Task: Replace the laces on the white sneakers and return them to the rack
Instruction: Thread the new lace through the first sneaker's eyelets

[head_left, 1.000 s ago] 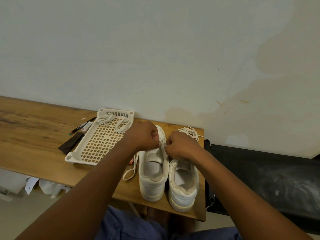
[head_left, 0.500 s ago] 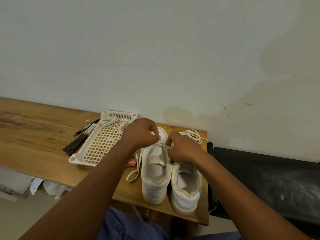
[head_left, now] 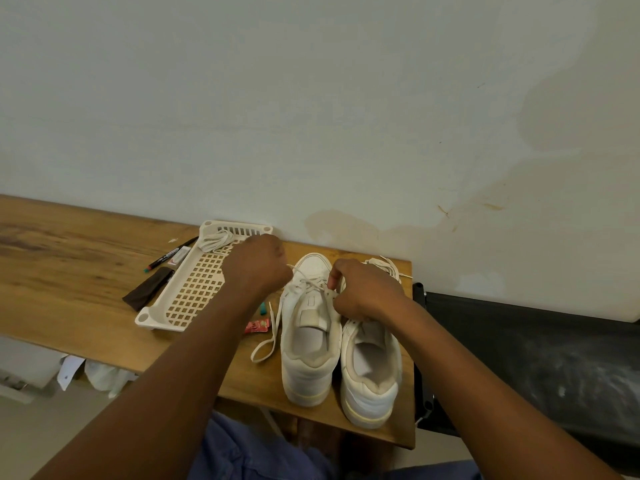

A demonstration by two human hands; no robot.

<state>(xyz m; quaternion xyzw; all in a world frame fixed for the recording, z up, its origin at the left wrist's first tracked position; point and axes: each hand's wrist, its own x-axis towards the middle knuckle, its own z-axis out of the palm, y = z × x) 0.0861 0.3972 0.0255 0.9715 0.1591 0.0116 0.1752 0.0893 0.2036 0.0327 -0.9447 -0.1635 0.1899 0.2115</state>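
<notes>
While my left hand (head_left: 258, 268) pulls the flat white lace (head_left: 309, 284) taut, my right hand (head_left: 363, 292) pinches it over the left white leather sneaker (head_left: 308, 344)

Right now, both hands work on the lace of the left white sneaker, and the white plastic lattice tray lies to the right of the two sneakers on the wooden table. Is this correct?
Not quite. The head view shows the white plastic lattice tray to the left of the sneakers, not the right. The rest holds: the left hand and right hand both pinch the lace of the left white sneaker on the wooden table.
</notes>
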